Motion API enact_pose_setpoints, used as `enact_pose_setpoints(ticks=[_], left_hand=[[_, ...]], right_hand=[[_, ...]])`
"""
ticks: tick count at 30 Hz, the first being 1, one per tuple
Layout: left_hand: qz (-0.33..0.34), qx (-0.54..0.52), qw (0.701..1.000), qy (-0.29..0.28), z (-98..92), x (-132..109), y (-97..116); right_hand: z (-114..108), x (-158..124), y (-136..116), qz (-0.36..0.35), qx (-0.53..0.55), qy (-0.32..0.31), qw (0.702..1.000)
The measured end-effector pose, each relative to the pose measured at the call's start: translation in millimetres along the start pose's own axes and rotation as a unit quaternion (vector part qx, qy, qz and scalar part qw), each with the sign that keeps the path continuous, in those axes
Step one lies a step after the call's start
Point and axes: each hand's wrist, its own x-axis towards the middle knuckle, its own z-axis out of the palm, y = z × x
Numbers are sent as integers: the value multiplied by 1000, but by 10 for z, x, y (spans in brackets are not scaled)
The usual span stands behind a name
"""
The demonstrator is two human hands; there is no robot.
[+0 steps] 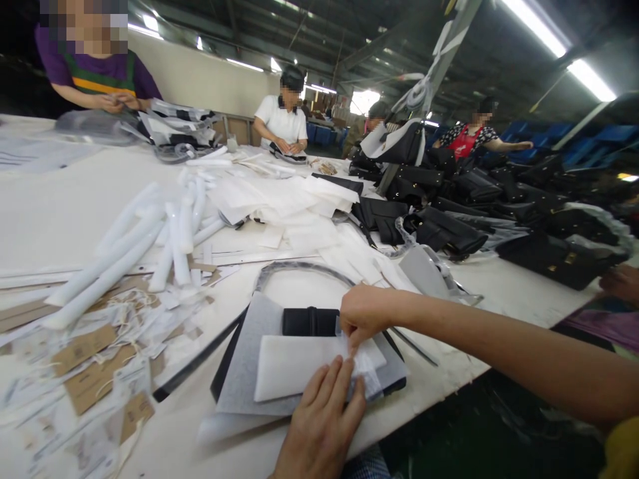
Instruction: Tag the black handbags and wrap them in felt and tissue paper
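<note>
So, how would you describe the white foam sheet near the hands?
On the long white table, at the near edge, a black leather bag lies under grey paper. The white rectangular foam sheet lies on that paper; unlike the rolled white tubes nearby, it is flat.

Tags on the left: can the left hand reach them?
Probably yes: the left hand lies flat on the foam sheet, holding nothing, and nothing tall stands between it and the tags.
</note>
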Motion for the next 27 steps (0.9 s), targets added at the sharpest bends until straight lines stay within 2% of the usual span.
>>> enact_pose_setpoints(ticks=[5,10,16,22,25,27], left_hand=[[24,10,999,-20,17,34,-13],[25,24,999,5,89,11,-15],[18,31,997,64,161,28,-16],[9,25,997,72,149,47,-4],[18,30,998,52,161,16,-6],[21,33,997,61,185,-9,-11]], right_hand=[[-56,115,-23,13,-9,-51,999],[-83,292,0,33,0,-115,993],[-69,437,166,60,36,-142,987],[28,480,470,118,95,-103,983],[43,345,625,158,113,-22,981],[52,188,654,190,116,50,974]])
